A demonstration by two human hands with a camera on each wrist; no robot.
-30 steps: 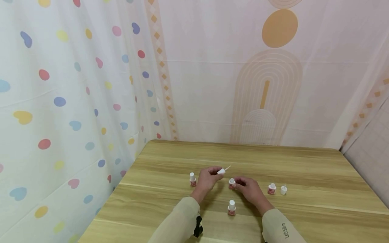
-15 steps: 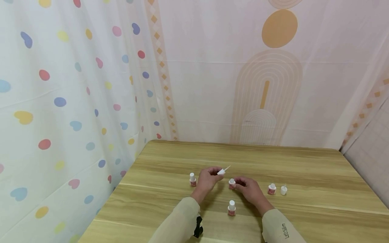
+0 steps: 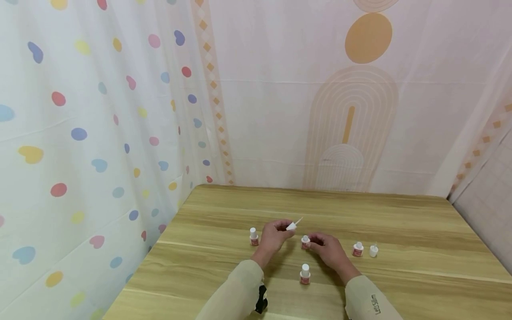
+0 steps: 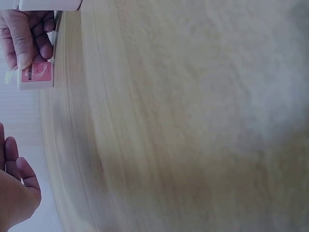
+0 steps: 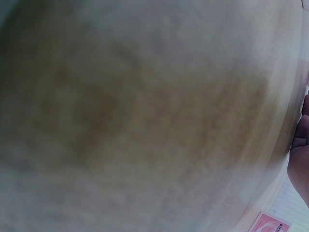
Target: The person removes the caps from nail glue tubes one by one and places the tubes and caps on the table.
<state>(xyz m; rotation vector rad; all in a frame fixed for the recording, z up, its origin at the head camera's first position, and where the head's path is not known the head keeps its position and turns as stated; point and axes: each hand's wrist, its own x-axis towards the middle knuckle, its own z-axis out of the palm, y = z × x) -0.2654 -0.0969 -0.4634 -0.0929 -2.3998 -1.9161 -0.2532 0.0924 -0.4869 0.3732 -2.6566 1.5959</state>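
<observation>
the left hand (image 3: 274,235) pinches a white brush cap (image 3: 291,226), brush tilted toward two o'clock; the right hand (image 3: 327,250) pinches an uncapped red-labelled bottle (image 3: 305,243), upright. this looks like the opened stage; next seems to call for setting the cap down or turning its brush neckward. from that bottle, one capped bottle (image 3: 254,239) stands at nine o'clock, another capped bottle (image 3: 305,276) at six; roomier counter (image 3: 320,211) lies toward twelve, far edge well apart.

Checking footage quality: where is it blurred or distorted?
Head view: fairly sharp, the red-labelled white plastic bottle in the right hand clear in outline; left wrist: brown wood-grain tabletop bows at its edge; right wrist: tabletop mostly blurred, upper left dark.
</observation>
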